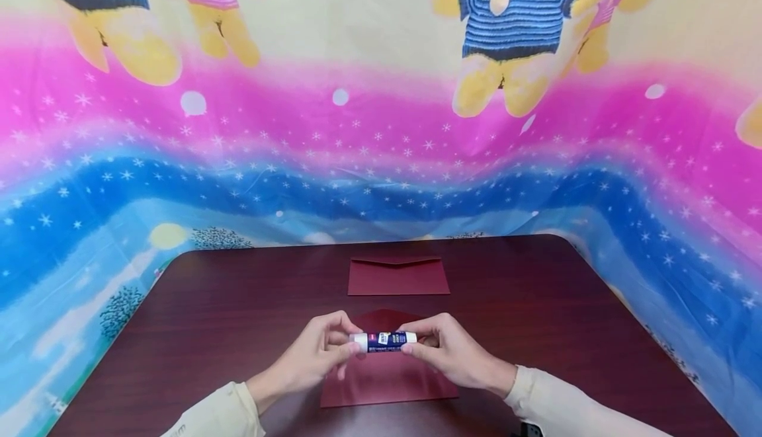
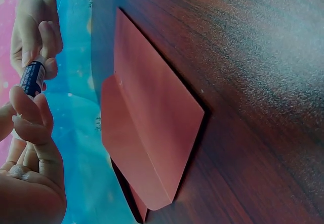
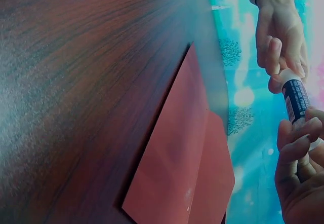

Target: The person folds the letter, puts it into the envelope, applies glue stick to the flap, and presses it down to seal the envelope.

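A glue stick (image 1: 385, 342) with a dark blue label and white ends is held level between both hands in the head view. My left hand (image 1: 318, 351) pinches its white left end between thumb and fingers. At the other end, my right hand (image 1: 458, 351) grips the tube with thumb and forefinger. Beneath them a dark red envelope (image 1: 389, 384) lies on the table, its pointed flap folded out toward the far side. Both wrist views show this envelope (image 2: 157, 102) below the raised hands, with the glue stick (image 3: 295, 100) held above the table.
Farther back on the dark wooden table (image 1: 250, 311) lies a second red envelope (image 1: 399, 278), near the far edge. A printed cloth (image 1: 381, 179) with bears and snowflakes hangs around the table's back and sides.
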{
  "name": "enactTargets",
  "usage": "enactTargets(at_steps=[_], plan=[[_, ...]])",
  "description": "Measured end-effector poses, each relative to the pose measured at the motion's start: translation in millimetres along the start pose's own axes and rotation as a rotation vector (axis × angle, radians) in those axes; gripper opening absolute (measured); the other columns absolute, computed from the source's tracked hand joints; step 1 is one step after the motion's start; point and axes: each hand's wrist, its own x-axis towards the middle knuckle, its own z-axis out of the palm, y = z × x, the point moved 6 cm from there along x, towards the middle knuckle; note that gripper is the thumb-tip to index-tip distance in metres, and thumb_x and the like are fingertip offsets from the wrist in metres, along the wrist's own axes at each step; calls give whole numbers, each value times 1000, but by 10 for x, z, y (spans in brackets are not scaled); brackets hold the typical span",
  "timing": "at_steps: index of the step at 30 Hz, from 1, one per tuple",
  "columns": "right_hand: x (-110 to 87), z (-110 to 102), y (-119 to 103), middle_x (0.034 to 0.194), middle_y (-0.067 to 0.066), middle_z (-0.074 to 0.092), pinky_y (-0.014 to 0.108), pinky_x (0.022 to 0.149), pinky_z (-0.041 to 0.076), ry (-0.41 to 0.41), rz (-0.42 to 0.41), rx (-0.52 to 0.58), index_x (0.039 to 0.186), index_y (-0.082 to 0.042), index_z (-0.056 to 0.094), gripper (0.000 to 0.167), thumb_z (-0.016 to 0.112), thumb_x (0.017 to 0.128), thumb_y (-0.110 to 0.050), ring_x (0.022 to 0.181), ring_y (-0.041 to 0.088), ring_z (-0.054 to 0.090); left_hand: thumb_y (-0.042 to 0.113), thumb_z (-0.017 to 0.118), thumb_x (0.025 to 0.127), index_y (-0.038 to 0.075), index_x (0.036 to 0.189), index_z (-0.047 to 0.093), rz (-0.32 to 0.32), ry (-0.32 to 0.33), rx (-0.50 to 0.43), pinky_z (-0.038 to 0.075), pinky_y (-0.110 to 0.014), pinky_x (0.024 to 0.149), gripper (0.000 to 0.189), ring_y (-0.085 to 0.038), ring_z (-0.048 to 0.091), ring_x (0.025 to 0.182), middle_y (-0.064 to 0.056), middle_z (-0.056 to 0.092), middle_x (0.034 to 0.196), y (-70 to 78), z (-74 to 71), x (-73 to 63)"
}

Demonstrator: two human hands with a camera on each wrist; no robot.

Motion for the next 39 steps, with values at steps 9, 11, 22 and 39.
enactTargets(at_steps=[9, 11, 22, 39], plan=[[-3, 15, 59, 102, 24, 73, 22, 64, 57, -14, -24, 30, 120, 2, 70, 29, 67, 98, -17, 67, 8, 66, 4, 62, 98, -8, 107, 55, -2, 15, -10, 42, -20, 47, 17, -8, 53, 50, -36, 70, 100, -25, 45, -1], [1, 23, 67, 102, 26, 72, 23, 65, 58, -18, -28, 33, 119, 1, 71, 29, 67, 98, -18, 68, 8, 67, 4, 62, 98, -8, 108, 54, -1, 20, -17, 41, -19, 47, 17, -8, 52, 50, -36, 70, 100, -34, 51, -4], [23, 6, 56, 94, 24, 70, 18, 52, 47, -23, -15, -4, 119, -5, 71, 27, 67, 99, -22, 56, 2, 53, 8, 65, 98, -5, 108, 56, -13, 40, 10, 43, -23, 47, 19, -9, 50, 49, -30, 72, 98, -9, 36, 10], [54, 60, -269, 104, -14, 70, 16, 69, 46, 37, -203, -702, 114, -23, 74, 24, 77, 90, -28, 88, 0, 50, 14, 65, 99, 2, 109, 58, -49, 42, 112, 44, -20, 49, 17, -12, 56, 56, -24, 73, 93, 0, 74, 16]])
